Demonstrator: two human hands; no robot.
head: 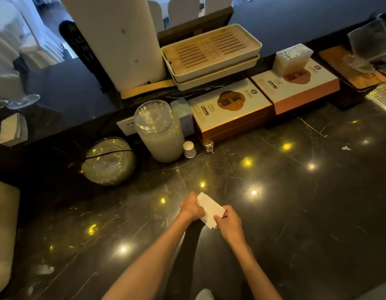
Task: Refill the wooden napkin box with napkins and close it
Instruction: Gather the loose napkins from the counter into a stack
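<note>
A small stack of white folded napkins [209,210] is held just above the dark marble counter [296,202], near its front middle. My left hand [191,206] grips the stack's left side. My right hand [228,224] pinches its lower right corner. A clear pack of white napkins [292,58] rests on a gift box at the back right. A wooden box with an orange-brown top [352,70] stands at the far right, with a clear stand on it; I cannot tell whether it is the napkin box.
Along the back stand a frosted glass jar [159,135], a round glass lid [108,162], a small white shaker [189,150], a tiny glass [208,146], two gift boxes [231,111] and stacked cream trays [211,55]. A white pillar [116,40] rises behind.
</note>
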